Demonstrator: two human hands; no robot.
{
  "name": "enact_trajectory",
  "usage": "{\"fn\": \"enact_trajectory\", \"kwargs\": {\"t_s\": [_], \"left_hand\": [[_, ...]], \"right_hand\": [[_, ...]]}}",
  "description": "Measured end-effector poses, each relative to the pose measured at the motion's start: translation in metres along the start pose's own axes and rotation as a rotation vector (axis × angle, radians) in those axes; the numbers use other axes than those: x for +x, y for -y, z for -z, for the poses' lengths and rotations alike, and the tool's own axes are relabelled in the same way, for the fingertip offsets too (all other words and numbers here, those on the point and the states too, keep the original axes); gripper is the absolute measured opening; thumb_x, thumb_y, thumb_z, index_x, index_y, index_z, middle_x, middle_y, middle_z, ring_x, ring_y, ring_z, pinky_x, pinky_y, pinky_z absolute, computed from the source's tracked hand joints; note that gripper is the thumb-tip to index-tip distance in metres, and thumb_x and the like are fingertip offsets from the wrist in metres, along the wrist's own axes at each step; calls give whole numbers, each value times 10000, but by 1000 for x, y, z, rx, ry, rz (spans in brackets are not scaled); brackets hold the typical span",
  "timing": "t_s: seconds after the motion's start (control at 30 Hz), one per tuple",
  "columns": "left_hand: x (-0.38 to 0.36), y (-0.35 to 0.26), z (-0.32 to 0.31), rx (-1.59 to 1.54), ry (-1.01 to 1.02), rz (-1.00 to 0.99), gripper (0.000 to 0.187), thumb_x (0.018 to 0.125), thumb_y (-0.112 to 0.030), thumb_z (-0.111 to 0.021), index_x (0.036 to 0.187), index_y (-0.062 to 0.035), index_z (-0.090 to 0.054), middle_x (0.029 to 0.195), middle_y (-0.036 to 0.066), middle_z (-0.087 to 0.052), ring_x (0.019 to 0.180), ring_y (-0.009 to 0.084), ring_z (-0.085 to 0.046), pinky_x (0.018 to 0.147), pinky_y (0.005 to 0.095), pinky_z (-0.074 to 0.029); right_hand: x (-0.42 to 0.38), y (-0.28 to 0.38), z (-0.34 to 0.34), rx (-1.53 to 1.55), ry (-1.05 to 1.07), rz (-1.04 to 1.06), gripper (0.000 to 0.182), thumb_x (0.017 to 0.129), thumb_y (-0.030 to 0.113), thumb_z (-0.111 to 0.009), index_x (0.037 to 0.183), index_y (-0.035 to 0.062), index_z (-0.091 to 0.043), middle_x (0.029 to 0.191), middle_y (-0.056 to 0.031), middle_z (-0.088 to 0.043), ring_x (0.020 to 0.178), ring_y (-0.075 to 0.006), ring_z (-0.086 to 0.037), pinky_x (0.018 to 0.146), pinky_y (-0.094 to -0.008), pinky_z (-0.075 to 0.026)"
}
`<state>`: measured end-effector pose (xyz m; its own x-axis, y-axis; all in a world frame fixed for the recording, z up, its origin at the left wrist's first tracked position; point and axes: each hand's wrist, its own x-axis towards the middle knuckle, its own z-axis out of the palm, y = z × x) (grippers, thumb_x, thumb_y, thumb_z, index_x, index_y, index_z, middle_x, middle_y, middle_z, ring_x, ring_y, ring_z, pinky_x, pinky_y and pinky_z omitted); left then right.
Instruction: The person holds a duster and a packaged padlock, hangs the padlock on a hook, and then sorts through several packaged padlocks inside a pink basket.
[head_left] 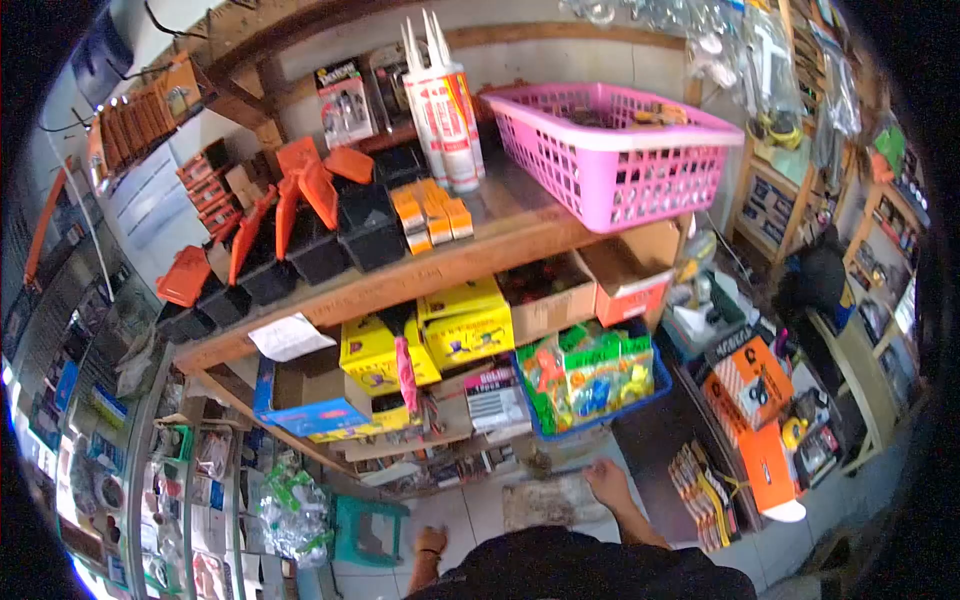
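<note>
My left hand [431, 541] hangs low near the bottom edge, with a dark band at its wrist. Its fingers are too small and blurred to read, and I see no object in it. A green plastic stool [368, 532] stands to its left. My right hand [607, 484] is held out below the shelf, fingers loosely bent and apart, with nothing visible in it. Beneath it lies a worn, stained mat [550, 503] on the tiles. A blue basket [600, 415] of green-topped packets [612, 375] sits above the right hand, apart from it.
The wooden shelf [420, 270] carries a pink basket [650, 165], sealant tubes [445, 130], black bins [320, 258] and small orange boxes [432, 215]. Yellow boxes [465, 328] sit one level lower. Orange boxes [750, 385] rest on a dark bench [655, 440] at right.
</note>
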<state>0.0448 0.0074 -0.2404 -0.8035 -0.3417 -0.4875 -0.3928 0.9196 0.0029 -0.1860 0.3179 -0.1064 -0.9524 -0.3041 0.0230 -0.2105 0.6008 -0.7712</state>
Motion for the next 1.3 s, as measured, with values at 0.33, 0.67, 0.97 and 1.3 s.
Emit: {"fn": "enact_trajectory", "kwargs": {"t_s": [0.33, 0.67, 0.97, 1.3], "left_hand": [[-22, -3, -118, -1290, 461, 470, 339, 861, -296, -295, 1057, -82, -470, 1060, 92, -546, 831, 241, -559, 613, 383, -429], [-89, 13, -202, -930, -345, -1073, 355, 841, -290, -355, 1139, -105, -409, 1094, 93, -528, 862, 256, -562, 602, 412, -441], [-39, -25, -172, -914, -86, -1014, 341, 842, -271, -374, 1131, -96, -420, 1086, 87, -528, 864, 242, -566, 602, 385, -453], [70, -40, -11, -834, 235, -847, 325, 843, -250, -395, 1121, -86, -432, 1077, 80, -528, 867, 228, -569, 603, 355, -466]], "right_hand": [[-155, -268, -20, -218, 486, 563, 293, 817, 223, -415, 1003, 67, -579, 896, -156, -589, 913, -226, -544, 767, -344, -437], [-48, -106, -58, -384, 257, -19, 173, 709, 281, -534, 703, 115, -583, 734, -105, -579, 697, -304, -539, 667, -405, -427], [-41, -59, -33, -270, -18, 20, 65, 668, 147, -571, 721, 123, -542, 662, -89, -491, 689, -279, -517, 604, -386, -420], [70, -66, -23, 19, -77, 30, 88, 665, 129, -564, 706, 61, -526, 682, -116, -523, 671, -300, -513, 588, -407, -412]]}}
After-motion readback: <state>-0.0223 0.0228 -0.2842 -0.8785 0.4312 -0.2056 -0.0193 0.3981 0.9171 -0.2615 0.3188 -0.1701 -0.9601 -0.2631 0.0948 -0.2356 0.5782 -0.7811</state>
